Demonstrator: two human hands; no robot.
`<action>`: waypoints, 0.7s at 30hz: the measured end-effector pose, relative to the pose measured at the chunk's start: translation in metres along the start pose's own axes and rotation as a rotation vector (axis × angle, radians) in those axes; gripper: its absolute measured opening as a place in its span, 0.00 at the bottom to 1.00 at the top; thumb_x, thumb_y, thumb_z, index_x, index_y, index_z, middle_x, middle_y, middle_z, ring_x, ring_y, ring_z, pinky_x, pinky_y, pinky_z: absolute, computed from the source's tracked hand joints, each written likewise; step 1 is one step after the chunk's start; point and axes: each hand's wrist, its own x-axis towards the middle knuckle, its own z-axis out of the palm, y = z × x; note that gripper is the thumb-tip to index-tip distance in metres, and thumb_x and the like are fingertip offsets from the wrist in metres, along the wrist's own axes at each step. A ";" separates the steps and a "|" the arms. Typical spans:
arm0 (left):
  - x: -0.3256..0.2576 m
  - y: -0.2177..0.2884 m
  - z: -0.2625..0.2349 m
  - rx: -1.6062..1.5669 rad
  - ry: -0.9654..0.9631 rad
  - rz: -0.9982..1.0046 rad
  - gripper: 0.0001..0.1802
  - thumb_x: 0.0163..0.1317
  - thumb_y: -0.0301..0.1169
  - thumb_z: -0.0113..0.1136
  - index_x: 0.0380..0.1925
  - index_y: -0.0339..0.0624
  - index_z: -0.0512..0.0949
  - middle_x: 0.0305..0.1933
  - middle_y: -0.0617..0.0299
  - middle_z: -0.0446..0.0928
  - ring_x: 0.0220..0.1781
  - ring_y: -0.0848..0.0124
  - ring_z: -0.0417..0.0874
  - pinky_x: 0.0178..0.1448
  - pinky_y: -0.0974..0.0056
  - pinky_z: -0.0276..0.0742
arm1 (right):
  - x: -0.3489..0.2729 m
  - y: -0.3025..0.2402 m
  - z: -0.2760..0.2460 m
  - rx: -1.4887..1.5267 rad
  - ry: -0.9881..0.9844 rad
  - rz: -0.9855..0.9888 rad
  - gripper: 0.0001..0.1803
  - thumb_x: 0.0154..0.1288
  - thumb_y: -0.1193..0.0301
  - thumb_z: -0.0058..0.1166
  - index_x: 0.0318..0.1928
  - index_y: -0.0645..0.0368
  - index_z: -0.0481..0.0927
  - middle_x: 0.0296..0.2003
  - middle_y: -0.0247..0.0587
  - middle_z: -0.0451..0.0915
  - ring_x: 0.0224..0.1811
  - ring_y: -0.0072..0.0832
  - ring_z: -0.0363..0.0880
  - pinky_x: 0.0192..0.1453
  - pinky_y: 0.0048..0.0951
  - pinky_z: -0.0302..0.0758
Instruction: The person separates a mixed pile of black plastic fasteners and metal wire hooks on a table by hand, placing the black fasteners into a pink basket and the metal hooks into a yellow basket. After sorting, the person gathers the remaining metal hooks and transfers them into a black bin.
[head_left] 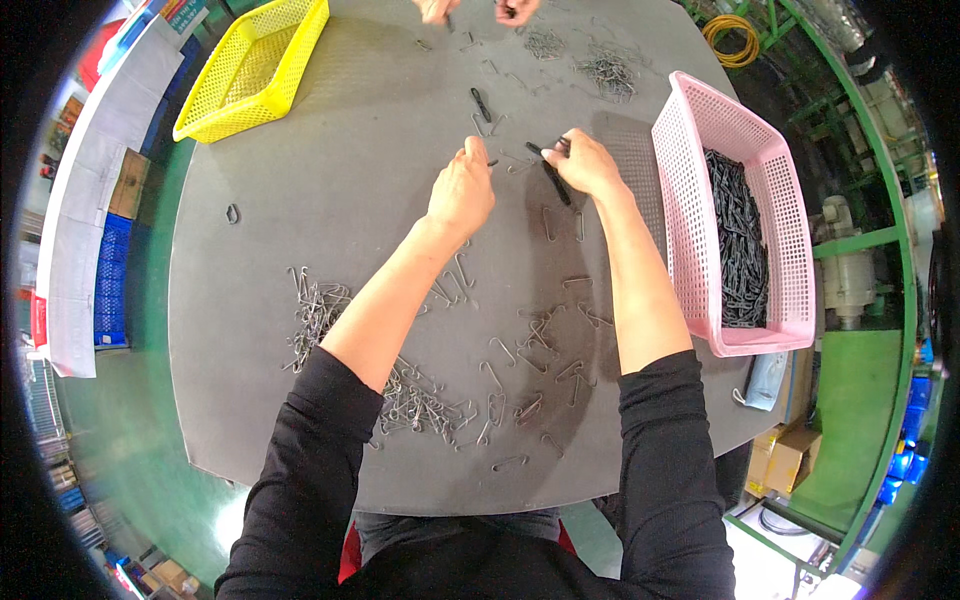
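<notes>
Above the middle of the table, my left hand (463, 190) is closed, and a small dark tip shows at its fingertips; the rest of what it holds is hidden. To its right, my right hand (585, 165) pinches a black elongated piece (536, 149) between thumb and fingers. Another black elongated piece (556, 184) shows just below those fingers; whether it is held or lying on the table I cannot tell. Farther off lies a loose black piece (480, 104), with thin bent wire hooks (489, 125) beside it. More wire hooks (425, 405) are heaped under and beside my left forearm.
A pink basket (690, 200) full of black elongated pieces (738, 240) stands at the right. At the far left is a yellow basket (215, 125). Another person's hands (437, 10) work at the far edge, near piles of wire pieces (608, 72). One dark oblong link (233, 214) lies at the left.
</notes>
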 end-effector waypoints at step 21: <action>-0.023 0.047 -0.012 0.136 -0.366 0.073 0.17 0.52 0.37 0.59 0.33 0.34 0.71 0.34 0.48 0.76 0.40 0.52 0.78 0.45 0.55 0.71 | -0.168 -0.020 -0.065 1.030 -0.175 0.109 0.11 0.64 0.70 0.44 0.46 0.57 0.71 0.26 0.30 0.71 0.23 0.16 0.66 0.26 0.18 0.63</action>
